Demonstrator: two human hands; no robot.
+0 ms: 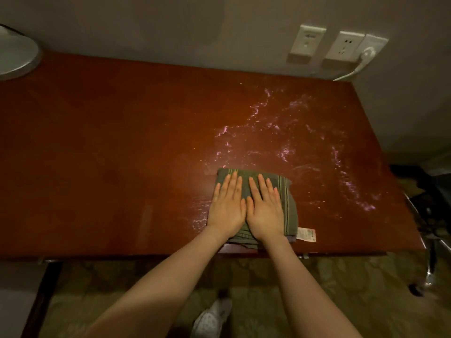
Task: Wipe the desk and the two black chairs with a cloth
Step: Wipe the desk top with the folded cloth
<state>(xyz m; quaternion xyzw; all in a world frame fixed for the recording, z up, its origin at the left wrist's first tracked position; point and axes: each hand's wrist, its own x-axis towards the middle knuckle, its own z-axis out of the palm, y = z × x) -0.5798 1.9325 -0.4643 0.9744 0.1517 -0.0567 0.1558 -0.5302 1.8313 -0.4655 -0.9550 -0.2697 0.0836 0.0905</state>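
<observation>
Reddish-brown wood fills most of the view: the desk (117, 152) runs wall to wall under a plain pale wall, with patterned carpet (341, 276) below its front edge. At the far left back corner a round grey object (17, 54), cut off by the frame, sits on the desk top, and a dark desk leg (39, 301) drops to the floor beneath that end. Right of the middle, near the front edge, lies the folded grey-green cloth (286, 193) with thin stripes, its near end reaching the edge. The left hand (228, 206) presses flat on the cloth's left half, fingers straight and together; the right hand (264, 208) lies just beside it in the same flat pose, the thumbs touching. Below the arms a white shoe (214, 315) stands on the carpet. A white label (306, 234) sticks out from the cloth's near right corner. Wet streaks (280, 132) glisten on the wood behind and to the right of the cloth, reaching toward the right edge. On the wall above them are two white sockets (345, 46), then a white plug (367, 56) whose cable hangs to the desk's back corner. Past the right edge stands a black chair (424, 181), partly seen, its shiny leg on the carpet.
</observation>
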